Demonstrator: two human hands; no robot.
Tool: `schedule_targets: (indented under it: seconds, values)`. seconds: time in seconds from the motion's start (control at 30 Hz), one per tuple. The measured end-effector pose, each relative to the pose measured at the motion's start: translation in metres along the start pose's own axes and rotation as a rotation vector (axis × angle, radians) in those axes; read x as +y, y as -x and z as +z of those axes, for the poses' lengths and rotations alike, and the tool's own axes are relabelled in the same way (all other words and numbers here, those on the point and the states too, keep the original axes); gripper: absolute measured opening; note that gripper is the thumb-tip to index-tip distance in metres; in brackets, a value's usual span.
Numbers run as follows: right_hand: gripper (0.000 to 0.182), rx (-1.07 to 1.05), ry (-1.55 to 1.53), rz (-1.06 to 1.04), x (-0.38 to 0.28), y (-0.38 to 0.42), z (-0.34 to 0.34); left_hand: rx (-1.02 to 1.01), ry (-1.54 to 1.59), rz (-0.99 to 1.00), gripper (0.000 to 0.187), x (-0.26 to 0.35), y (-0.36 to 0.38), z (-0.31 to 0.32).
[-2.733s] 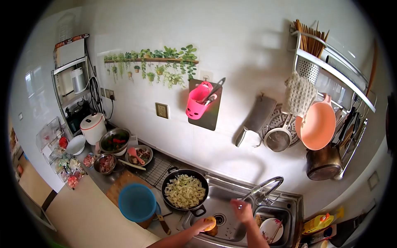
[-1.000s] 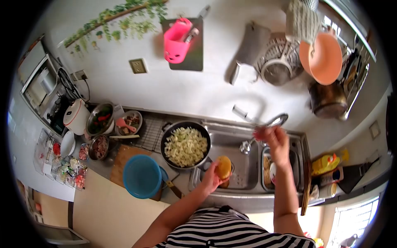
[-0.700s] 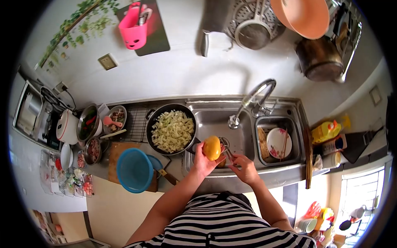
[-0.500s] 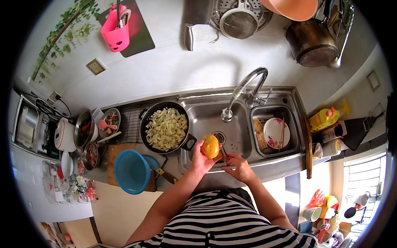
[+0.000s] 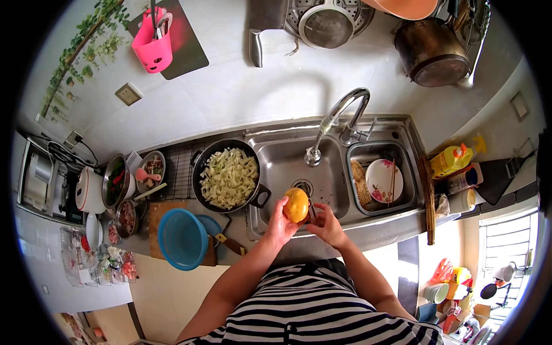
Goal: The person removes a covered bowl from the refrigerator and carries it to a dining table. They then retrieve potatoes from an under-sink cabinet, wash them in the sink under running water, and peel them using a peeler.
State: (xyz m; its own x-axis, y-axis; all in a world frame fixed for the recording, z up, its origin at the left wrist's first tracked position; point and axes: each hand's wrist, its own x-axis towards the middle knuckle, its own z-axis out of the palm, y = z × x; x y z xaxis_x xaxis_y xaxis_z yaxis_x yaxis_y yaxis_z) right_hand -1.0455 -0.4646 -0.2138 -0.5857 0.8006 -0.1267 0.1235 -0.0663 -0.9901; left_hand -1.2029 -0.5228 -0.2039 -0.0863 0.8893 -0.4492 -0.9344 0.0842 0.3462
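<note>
While the view looks straight down from the person's head, both hands meet over the front edge of a steel sink (image 5: 276, 172). The left hand (image 5: 280, 221) is closed around a round yellow-orange fruit (image 5: 296, 204), holding it just above the sink's front rim, near the drain. The right hand (image 5: 328, 223) is curled around a small metal tool (image 5: 311, 211) whose tip rests against the right side of the fruit; the tool is too small to tell exactly what it is.

A curved faucet (image 5: 336, 122) arches over the basin. To the right, a smaller basin holds a white plate (image 5: 384, 180) with chopsticks across it. Just left of the sink, a black frying pan (image 5: 227, 177) full of pale chopped vegetables sits on the tabletop (image 5: 172, 276), its handle pointing toward the sink. In front of the pan, a blue bowl (image 5: 183, 238) rests on a wooden cutting board (image 5: 156, 214), with a knife (image 5: 229, 244) beside it. Farther left stand several metal bowls of chopped food and a white rice cooker (image 5: 87, 188). A yellow bottle (image 5: 454, 160) stands at the far right. On the wall hang a pink utensil holder (image 5: 150, 45), a cleaver (image 5: 260, 23) and a dark pot (image 5: 431, 52). The person wears a black-and-white striped shirt (image 5: 310, 310).
</note>
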Motion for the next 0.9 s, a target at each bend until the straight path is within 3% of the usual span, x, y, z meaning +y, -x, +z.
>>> schedule_targets:
  seconds: [0.07,0.1,0.2,0.3,0.43,0.6,0.7,0.77,0.9]
  values:
    - [0.025,-0.291,-0.314,0.28,0.011,-0.012,-0.009,0.003,-0.013,0.042,0.045,-0.003,0.0,0.0]
    - [0.025,-0.29,-0.314,0.283,0.017,-0.014,-0.01,0.005,-0.013,0.04,0.045,-0.003,-0.001,-0.003]
    - [0.031,-0.066,-0.289,0.373,0.025,-0.017,-0.01,-0.035,-0.072,0.01,0.042,-0.001,-0.002,-0.009]
    - [0.033,0.015,-0.245,0.363,0.006,-0.013,-0.015,0.079,-0.274,0.106,0.045,-0.001,0.002,-0.009]
    - [0.026,0.008,-0.239,0.288,0.003,-0.015,-0.017,0.091,-0.405,0.089,0.058,0.002,0.003,-0.013]
    - [0.024,0.014,-0.018,0.164,-0.005,-0.015,-0.008,0.199,-0.683,0.075,0.067,0.011,0.006,-0.003]
    - [0.022,-0.053,0.108,0.068,-0.009,-0.012,-0.009,0.148,-0.813,0.062,0.068,0.017,0.001,-0.008]
    - [0.02,0.035,0.415,-0.107,-0.017,-0.009,-0.007,0.134,-0.841,0.067,0.067,0.018,-0.001,-0.011]
    - [0.022,0.051,0.625,-0.201,-0.017,-0.01,-0.004,0.132,-0.817,-0.003,0.061,0.024,-0.002,-0.006]
